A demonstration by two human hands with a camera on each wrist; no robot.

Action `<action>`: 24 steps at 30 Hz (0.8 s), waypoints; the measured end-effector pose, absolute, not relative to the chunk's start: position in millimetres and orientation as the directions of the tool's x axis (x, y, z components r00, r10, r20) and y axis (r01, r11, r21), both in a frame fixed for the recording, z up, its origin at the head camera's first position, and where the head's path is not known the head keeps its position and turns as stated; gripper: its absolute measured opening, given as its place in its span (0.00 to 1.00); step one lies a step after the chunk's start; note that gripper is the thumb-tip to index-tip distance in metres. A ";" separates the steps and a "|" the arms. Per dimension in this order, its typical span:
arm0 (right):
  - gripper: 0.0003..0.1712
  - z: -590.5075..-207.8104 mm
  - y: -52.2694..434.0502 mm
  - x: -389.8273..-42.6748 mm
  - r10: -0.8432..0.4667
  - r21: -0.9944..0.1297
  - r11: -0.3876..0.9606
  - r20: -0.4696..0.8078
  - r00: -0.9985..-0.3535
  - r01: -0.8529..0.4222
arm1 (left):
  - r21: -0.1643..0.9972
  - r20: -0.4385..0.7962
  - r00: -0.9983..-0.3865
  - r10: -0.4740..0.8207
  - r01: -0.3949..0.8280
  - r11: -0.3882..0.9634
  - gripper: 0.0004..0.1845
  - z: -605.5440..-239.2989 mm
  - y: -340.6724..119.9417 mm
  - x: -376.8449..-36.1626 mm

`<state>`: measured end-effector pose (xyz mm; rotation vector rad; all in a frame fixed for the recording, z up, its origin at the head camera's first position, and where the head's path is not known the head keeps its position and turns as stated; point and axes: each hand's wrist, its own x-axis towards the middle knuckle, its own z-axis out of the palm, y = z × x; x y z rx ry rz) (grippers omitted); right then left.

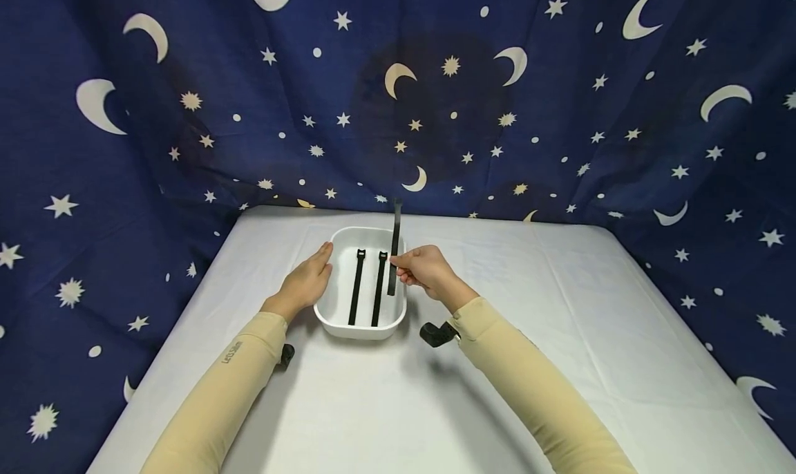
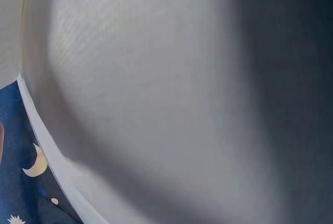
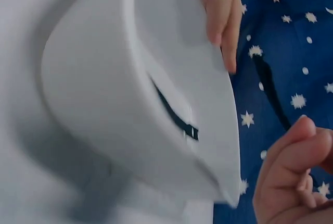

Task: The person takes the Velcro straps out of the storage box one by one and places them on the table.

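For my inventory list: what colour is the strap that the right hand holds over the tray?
Black, seen best in the head view: the strap pinched by the right hand.

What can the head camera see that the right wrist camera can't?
Only the head view shows two straps lying flat in the tray, the whole third strap standing upright in the right hand, both sleeves and the table.

Only the right wrist view shows the tray's outer wall close up.

Both show the white tray, the left hand at its far side, the right hand's fingers and the starry cloth.
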<state>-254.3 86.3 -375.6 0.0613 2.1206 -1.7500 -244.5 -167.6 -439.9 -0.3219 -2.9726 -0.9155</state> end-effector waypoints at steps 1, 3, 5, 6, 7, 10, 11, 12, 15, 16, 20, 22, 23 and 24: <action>0.10 -375.3 90.8 -254.8 -0.204 -0.935 0.217 -0.324 -0.924 0.280 | 0.558 0.069 -0.980 0.188 0.194 0.807 0.30 -439.9 -167.9 -244.3; 0.09 -375.0 100.3 -255.5 -0.194 -0.932 0.213 -0.334 -0.922 0.293 | 0.562 0.062 -0.981 0.184 0.187 0.806 0.30 -440.1 -168.4 -243.8; 0.09 -374.7 110.5 -255.8 -0.185 -0.929 0.215 -0.342 -0.921 0.302 | 0.566 0.059 -0.982 0.182 0.183 0.804 0.30 -440.4 -168.9 -243.6; 0.09 -374.8 115.6 -256.0 -0.181 -0.927 0.215 -0.346 -0.921 0.306 | 0.565 0.060 -0.982 0.181 0.183 0.804 0.30 -440.9 -169.2 -243.9; 0.10 -375.3 120.6 -256.5 -0.175 -0.926 0.214 -0.349 -0.921 0.310 | 0.564 0.064 -0.981 0.182 0.186 0.804 0.30 -441.0 -169.6 -244.2; 0.11 -377.3 134.7 -257.0 -0.163 -0.921 0.224 -0.357 -0.920 0.318 | 0.563 0.072 -0.981 0.180 0.189 0.805 0.30 -440.8 -170.6 -244.8; 0.11 -378.9 138.4 -257.2 -0.158 -0.918 0.227 -0.363 -0.918 0.324 | 0.561 0.073 -0.981 0.179 0.188 0.806 0.30 -440.7 -170.8 -245.2; 0.11 -380.9 142.0 -257.4 -0.154 -0.915 0.233 -0.369 -0.917 0.329 | 0.559 0.073 -0.981 0.177 0.187 0.808 0.30 -440.6 -171.0 -245.5; 0.11 -389.8 149.7 -257.1 -0.143 -0.905 0.250 -0.385 -0.912 0.343 | 0.563 0.066 -0.983 0.174 0.180 0.807 0.30 -439.6 -170.9 -245.5; 0.10 -393.8 151.6 -256.7 -0.137 -0.901 0.261 -0.390 -0.911 0.346 | 0.561 0.064 -0.983 0.175 0.180 0.808 0.30 -439.8 -170.8 -245.8; 0.12 -413.0 157.0 -253.6 -0.134 -0.891 0.297 -0.396 -0.908 0.345 | 0.566 0.061 -0.982 0.179 0.182 0.804 0.30 -440.8 -169.7 -245.8; 0.12 -422.6 158.1 -251.0 -0.132 -0.881 0.314 -0.409 -0.903 0.353 | 0.568 0.059 -0.981 0.185 0.185 0.802 0.30 -441.7 -169.1 -246.1; 0.13 -427.3 158.3 -249.8 -0.132 -0.878 0.318 -0.414 -0.901 0.357 | 0.570 0.058 -0.981 0.185 0.185 0.801 0.30 -441.9 -168.8 -245.9; 0.13 -431.7 158.4 -248.7 -0.134 -0.875 0.325 -0.418 -0.899 0.358 | 0.571 0.059 -0.981 0.186 0.186 0.800 0.30 -442.2 -168.6 -246.1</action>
